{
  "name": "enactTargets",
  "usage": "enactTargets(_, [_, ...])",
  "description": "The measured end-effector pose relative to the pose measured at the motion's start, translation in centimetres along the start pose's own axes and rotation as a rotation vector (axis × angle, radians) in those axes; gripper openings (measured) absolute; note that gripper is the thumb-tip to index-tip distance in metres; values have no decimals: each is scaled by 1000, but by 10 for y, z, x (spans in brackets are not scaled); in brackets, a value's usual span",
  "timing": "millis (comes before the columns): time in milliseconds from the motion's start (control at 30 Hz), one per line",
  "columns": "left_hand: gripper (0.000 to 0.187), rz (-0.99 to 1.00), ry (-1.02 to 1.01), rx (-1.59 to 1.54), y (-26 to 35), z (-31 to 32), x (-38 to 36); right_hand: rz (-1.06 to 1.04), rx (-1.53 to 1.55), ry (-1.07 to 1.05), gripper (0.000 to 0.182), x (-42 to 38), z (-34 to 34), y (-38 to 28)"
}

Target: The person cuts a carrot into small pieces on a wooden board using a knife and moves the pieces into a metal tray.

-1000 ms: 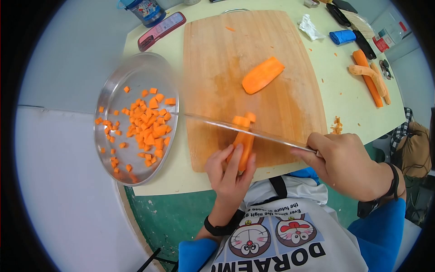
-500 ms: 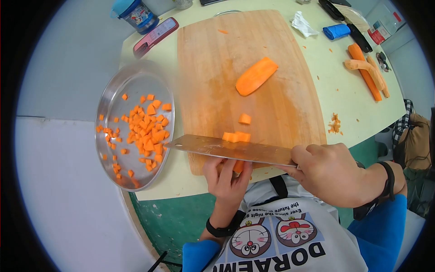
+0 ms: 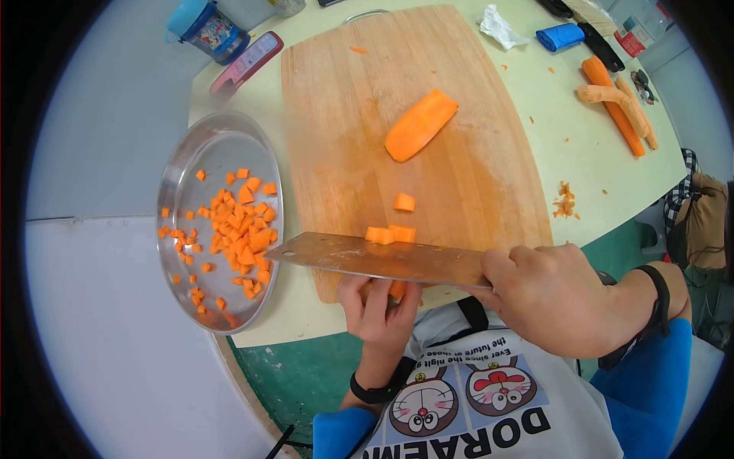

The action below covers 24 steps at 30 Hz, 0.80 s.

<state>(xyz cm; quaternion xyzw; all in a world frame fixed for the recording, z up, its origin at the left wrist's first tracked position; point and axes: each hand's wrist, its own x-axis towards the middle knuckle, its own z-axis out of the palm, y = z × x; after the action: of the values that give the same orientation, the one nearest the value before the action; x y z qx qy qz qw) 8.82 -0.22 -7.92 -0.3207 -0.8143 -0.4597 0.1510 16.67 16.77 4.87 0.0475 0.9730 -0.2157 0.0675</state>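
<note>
My right hand (image 3: 547, 294) is closed around the handle end of a wide-bladed cleaver (image 3: 382, 258). The blade reaches leftward across the near part of the wooden cutting board (image 3: 344, 153), its tip near the metal tray's rim. Under the near side of the blade, my left hand (image 3: 380, 314) grips a piece of carrot (image 3: 397, 289), which the fingers and blade partly hide. Just beyond the blade lie cut carrot pieces (image 3: 391, 234) and a single carrot chunk (image 3: 404, 202). Farther up the board rests a peeled carrot half (image 3: 422, 126), cut lengthwise.
Left of the board, an oval metal tray (image 3: 183, 153) holds many carrot cubes. A phone (image 3: 246, 65) and a blue-lidded cup (image 3: 210, 30) stand at the back left. On the right are whole carrots (image 3: 615, 107), a blue roll (image 3: 560, 37), crumpled tissue (image 3: 501, 27) and carrot scraps (image 3: 565, 200).
The view has shifted slightly, so the board and tray sit a little differently in the picture. The cleaver and both hands keep nearly the same positions over the carrot.
</note>
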Motion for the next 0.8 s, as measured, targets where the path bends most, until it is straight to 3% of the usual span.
enactTargets(300, [33, -18, -28, -44, 2, -3, 2, 37, -50, -116, 21, 8, 2, -6])
enactTargets(467, [34, 39, -12, -20, 3, 1, 8, 36, 4, -62, 35, 22, 7, -1])
enactTargets(800, [37, 45, 24, -14, 5, -2, 7, 62, 40, -85, 36, 22, -7, -1])
